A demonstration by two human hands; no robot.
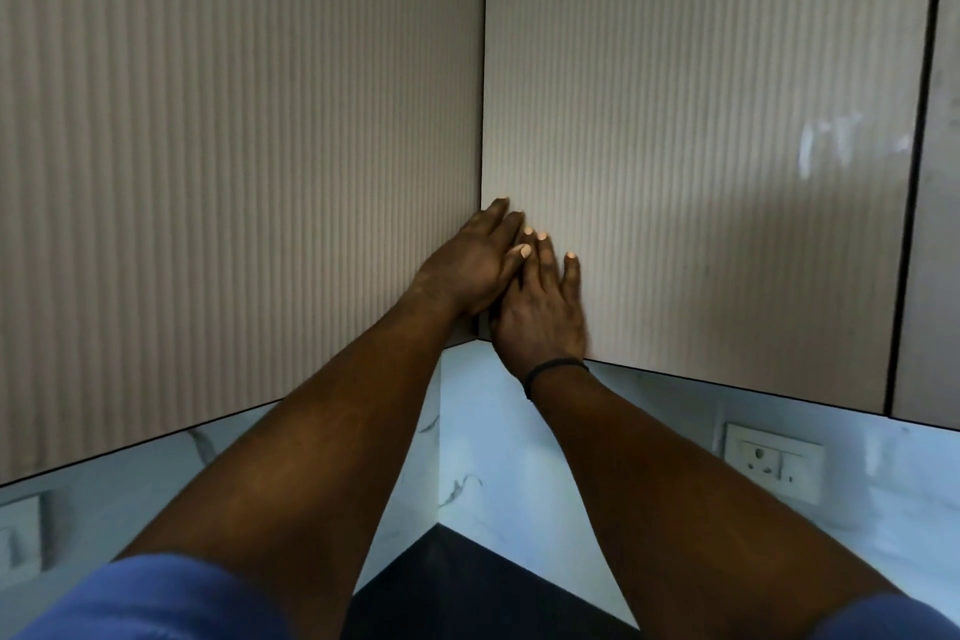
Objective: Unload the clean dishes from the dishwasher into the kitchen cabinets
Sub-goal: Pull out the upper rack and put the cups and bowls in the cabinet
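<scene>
At a corner of two ribbed cabinet doors, left door (234,172) and right door (701,146) are shut. Both hands press flat, fingers straight, holding nothing: left hand (475,270), right hand (540,317). No dishes visible.

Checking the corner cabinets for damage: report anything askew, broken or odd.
Nothing stands out. Both ribbed doors look shut and intact, meeting squarely at the corner. Both hands press flat there, holding no dish.
</scene>
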